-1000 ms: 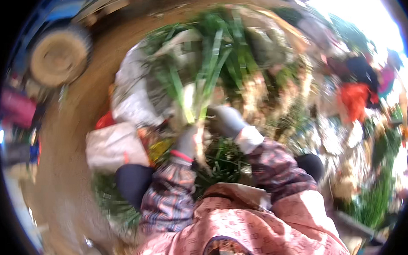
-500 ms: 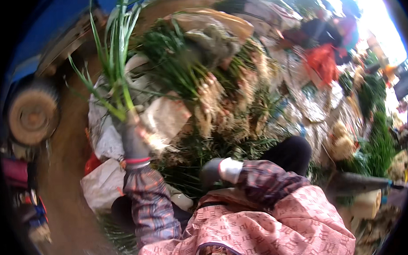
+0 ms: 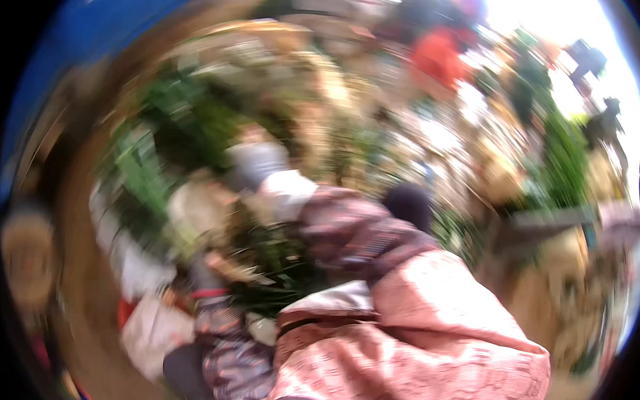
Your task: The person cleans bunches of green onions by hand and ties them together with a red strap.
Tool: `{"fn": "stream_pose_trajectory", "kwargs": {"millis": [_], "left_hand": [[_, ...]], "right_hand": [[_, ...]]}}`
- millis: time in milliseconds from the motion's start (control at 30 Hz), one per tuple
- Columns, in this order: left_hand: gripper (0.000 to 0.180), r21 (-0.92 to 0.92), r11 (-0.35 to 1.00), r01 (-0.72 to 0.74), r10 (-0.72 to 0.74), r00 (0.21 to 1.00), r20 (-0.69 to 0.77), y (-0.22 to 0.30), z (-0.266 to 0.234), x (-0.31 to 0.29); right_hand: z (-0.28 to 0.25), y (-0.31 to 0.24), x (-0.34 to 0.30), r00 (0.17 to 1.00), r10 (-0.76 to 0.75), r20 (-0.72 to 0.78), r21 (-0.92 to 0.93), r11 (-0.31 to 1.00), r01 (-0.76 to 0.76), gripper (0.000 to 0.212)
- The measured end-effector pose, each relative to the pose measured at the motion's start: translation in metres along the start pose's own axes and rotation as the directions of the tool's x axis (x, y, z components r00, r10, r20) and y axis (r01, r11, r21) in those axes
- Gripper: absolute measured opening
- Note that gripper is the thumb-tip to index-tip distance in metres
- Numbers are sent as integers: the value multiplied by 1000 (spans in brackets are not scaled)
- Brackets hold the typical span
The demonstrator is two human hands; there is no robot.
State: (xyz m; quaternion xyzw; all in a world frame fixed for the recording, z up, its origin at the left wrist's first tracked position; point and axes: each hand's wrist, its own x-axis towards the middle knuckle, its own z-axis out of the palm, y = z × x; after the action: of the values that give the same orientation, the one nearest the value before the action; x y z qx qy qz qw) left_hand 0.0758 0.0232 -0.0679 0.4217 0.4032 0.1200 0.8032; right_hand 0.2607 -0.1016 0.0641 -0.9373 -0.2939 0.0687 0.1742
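Note:
The whole picture is smeared by motion. My left hand (image 3: pixel 207 273), in a grey glove with a red cuff band, is closed round a bunch of green onions (image 3: pixel 141 167); the leaves point up and left, and the pale roots stick out to the right. My right hand (image 3: pixel 257 163), also in a grey glove with a white cuff, reaches to the pile of green onions (image 3: pixel 190 113) ahead. Its fingers are too blurred to show whether they hold anything. Loose green leaves (image 3: pixel 280 261) lie between my arms and my lap.
A white bag (image 3: pixel 155 325) lies left of my left forearm, with brown ground beyond it. At far left is a wheel (image 3: pixel 27 259). Red cloth (image 3: pixel 438 58) is at the back, and more green stalks (image 3: pixel 565 156) are piled on the right.
My right hand has moved from my lap forward and left to the onion pile. My left hand still holds its bunch, now lower in view and tilted left. The whole view has shifted.

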Motion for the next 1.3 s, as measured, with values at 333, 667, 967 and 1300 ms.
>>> {"fn": "stream_pose_trajectory", "kwargs": {"millis": [333, 667, 967, 1300], "left_hand": [[37, -197, 980, 4, 39, 976, 215, 33, 20, -100], [30, -225, 969, 97, -64, 987, 147, 29, 25, -108], [23, -283, 931, 232, -192, 968, 161, -1, 3, -101], [27, -329, 944, -39, 170, 909, 380, 35, 6, -123]], "right_hand": [[-2, -23, -23, 947, -168, -274, 127, 970, 209, 19], [18, 2, -84, 915, -236, -328, 231, 919, 320, 21], [24, -1, -91, 711, -59, 701, 617, 550, -563, 67], [91, -10, -68, 965, -129, -227, 190, 966, 174, 30]]}}
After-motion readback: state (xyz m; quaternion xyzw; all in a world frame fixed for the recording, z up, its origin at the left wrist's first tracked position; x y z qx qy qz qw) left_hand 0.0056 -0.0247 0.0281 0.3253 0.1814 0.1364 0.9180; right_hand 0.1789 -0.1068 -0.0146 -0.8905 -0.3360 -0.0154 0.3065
